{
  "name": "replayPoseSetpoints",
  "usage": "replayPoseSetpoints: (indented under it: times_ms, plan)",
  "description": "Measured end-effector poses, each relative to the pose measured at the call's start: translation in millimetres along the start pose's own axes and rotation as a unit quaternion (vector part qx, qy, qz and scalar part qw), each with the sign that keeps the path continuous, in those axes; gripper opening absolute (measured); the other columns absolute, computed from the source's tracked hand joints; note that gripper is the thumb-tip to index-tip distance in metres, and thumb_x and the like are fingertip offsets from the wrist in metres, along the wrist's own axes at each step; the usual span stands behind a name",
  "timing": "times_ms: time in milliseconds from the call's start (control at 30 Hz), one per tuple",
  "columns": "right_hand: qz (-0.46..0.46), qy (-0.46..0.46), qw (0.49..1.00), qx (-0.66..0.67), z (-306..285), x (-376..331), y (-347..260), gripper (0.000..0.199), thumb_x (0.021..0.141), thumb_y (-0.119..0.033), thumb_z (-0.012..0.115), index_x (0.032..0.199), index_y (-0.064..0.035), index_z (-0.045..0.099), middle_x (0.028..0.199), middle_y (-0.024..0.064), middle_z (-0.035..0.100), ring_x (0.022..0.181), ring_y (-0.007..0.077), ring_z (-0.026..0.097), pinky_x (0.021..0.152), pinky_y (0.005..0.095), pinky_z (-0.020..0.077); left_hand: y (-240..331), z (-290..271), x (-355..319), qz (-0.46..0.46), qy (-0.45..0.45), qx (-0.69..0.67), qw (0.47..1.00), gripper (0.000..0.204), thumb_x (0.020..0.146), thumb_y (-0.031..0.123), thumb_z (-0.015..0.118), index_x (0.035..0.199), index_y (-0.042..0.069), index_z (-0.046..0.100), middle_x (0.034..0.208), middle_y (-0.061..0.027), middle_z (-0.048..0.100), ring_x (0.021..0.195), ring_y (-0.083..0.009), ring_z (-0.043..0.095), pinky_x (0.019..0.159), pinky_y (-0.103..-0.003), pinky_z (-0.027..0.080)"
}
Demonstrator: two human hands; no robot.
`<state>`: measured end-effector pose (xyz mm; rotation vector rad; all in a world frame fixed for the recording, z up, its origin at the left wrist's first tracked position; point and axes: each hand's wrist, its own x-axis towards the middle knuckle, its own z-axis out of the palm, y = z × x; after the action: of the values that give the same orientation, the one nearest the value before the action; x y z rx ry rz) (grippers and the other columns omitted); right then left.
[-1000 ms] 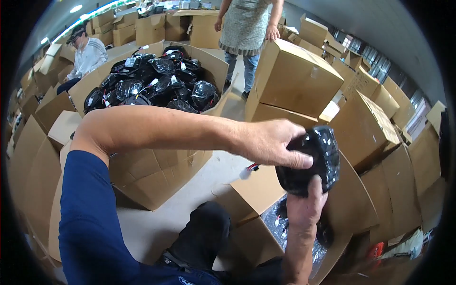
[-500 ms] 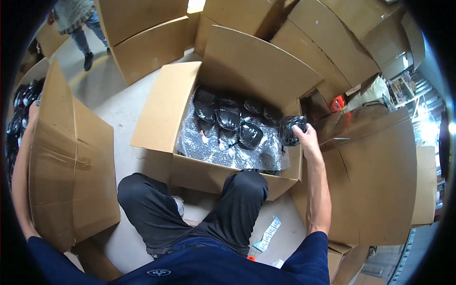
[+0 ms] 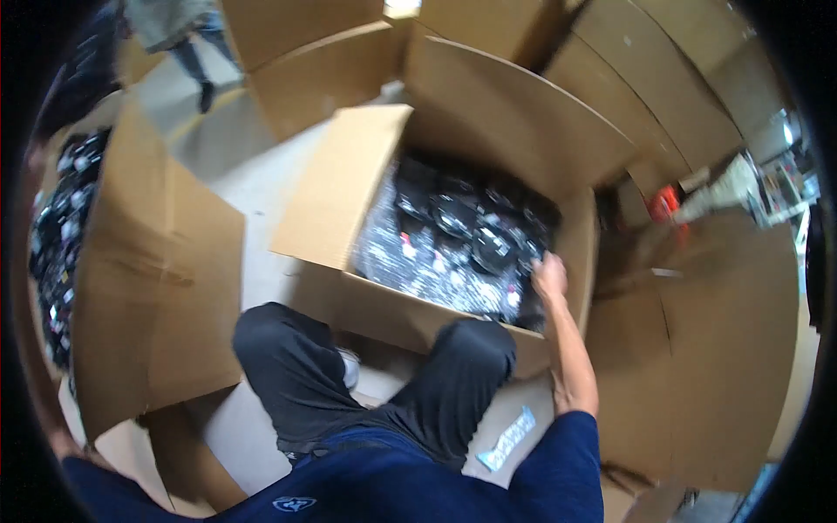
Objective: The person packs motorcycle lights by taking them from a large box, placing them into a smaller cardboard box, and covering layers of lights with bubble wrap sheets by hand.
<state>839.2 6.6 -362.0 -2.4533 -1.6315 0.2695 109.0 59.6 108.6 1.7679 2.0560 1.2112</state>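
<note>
Black plastic-wrapped units (image 3: 494, 250) lie on bubble wrap (image 3: 397, 266) in an open cardboard carton (image 3: 340, 192), the right hand (image 3: 549, 277) beside them; I cannot tell whether it or the blurred left hand (image 3: 37, 157) grips anything.

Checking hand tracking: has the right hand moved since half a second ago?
Yes: judged against the open box, the right hand has shifted leftward, from over the right wall to inside the box.
</note>
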Motion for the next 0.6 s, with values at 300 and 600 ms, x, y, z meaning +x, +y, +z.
replayPoseSetpoints:
  times_ms: [300,600]
  plan:
    - [-0.257,-0.129,0.747,0.599,-156,-86,-178,0.084,0.092,-0.047,0.072,0.150,0.0044,0.039,0.152,0.0242,0.044,0.141,0.0310,0.045,0.114,0.0392,0.0382,106,261,-112,-0.025,-0.386,-0.511,0.768,0.043,0.097,0.026,0.070,0.125,-0.001,0.053,0.112,-0.0095,0.066,0.103,-0.0175,0.066,0.091,-0.035,0.057]
    - [-0.358,-0.200,0.686,0.601,-242,-102,-224,0.103,0.073,-0.052,0.088,0.145,0.0073,0.044,0.136,0.0195,0.056,0.128,0.0274,0.054,0.114,0.0388,0.0378,155,267,-128,0.287,-0.538,-0.267,0.746,0.054,0.089,0.035,0.079,0.126,0.000,0.062,0.111,-0.0141,0.069,0.103,-0.0221,0.067,0.094,-0.032,0.055]
